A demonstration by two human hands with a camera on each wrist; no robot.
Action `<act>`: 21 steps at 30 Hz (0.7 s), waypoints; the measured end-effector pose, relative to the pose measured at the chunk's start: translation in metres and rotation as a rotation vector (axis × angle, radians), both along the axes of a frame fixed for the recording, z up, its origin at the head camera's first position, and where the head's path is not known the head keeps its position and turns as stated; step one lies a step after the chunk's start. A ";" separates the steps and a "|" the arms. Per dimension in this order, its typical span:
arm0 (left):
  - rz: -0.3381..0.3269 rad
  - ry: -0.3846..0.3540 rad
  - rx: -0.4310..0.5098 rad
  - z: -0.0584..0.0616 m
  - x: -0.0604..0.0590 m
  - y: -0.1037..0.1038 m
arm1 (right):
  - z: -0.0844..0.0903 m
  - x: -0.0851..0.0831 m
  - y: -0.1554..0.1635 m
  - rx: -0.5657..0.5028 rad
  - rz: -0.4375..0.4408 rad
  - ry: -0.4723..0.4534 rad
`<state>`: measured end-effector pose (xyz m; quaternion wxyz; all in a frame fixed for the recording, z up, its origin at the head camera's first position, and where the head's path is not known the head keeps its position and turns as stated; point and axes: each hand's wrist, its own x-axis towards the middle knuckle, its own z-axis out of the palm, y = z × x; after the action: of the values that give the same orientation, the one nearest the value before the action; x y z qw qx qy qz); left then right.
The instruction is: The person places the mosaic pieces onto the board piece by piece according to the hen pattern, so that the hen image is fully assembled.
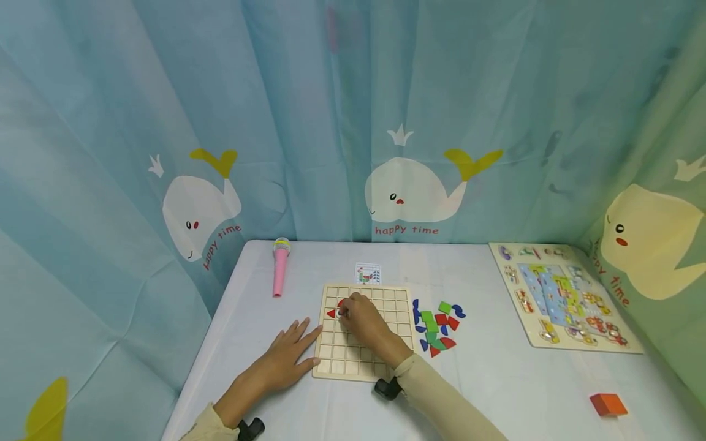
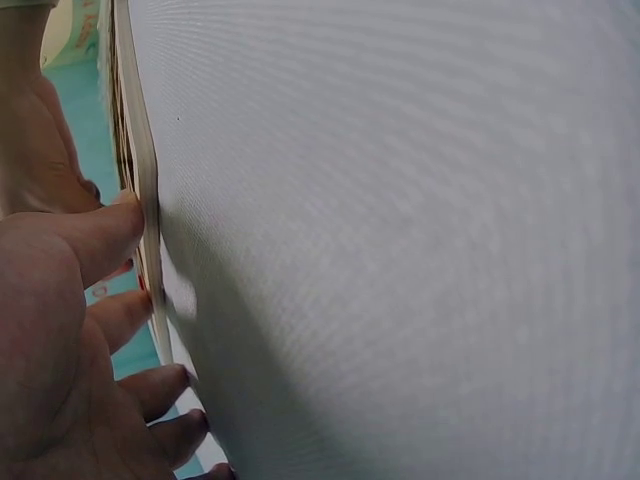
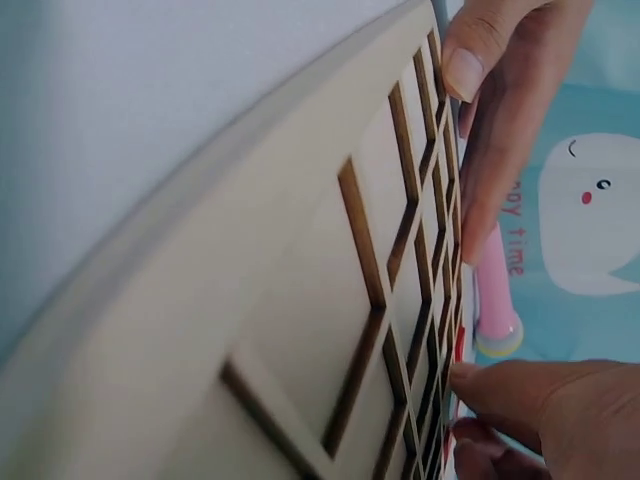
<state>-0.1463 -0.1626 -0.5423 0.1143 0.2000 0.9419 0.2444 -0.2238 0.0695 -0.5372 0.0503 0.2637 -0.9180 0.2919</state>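
A square wooden grid board [image 1: 326, 367] lies on the table with both hands at it. My left hand [image 1: 283, 361] rests flat at its left side, fingers spread, thumb and fingertip at the edge; the left wrist view shows them against the board's side [image 2: 142, 150]. Above the upper left cells, my right hand [image 1: 364, 321] has its fingers curled down, pinching a small puzzle piece mostly hidden by the fingertips. A red triangle piece [image 1: 331, 313] sits in a cell just left of them, and another red piece [image 1: 341, 302] shows above. In the right wrist view, thumb and fingers [image 3: 500, 385] meet low over the grid.
Right of the board lie loose red, green and blue pieces [image 1: 432, 327]. A pattern card [image 1: 368, 274] is behind it, a pink toy microphone [image 1: 278, 272] at back left. Farther right are a picture puzzle board [image 1: 543, 340] and an orange block [image 1: 608, 405].
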 end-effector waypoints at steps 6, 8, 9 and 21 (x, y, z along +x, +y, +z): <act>-0.002 0.010 -0.015 0.000 -0.001 0.000 | 0.008 0.002 0.015 0.000 -0.040 -0.054; -0.001 0.008 -0.010 0.000 0.000 0.000 | 0.012 0.002 0.025 -0.002 -0.072 -0.082; 0.000 0.008 -0.007 0.000 0.000 0.000 | 0.013 0.001 0.031 -0.002 -0.092 -0.099; 0.017 0.006 -0.004 0.003 0.003 0.001 | 0.035 0.002 0.124 0.188 -0.355 -0.220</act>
<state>-0.1429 -0.1615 -0.5394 0.1099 0.1926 0.9444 0.2429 -0.2214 0.1936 -0.5025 -0.0245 0.0682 -0.9731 0.2187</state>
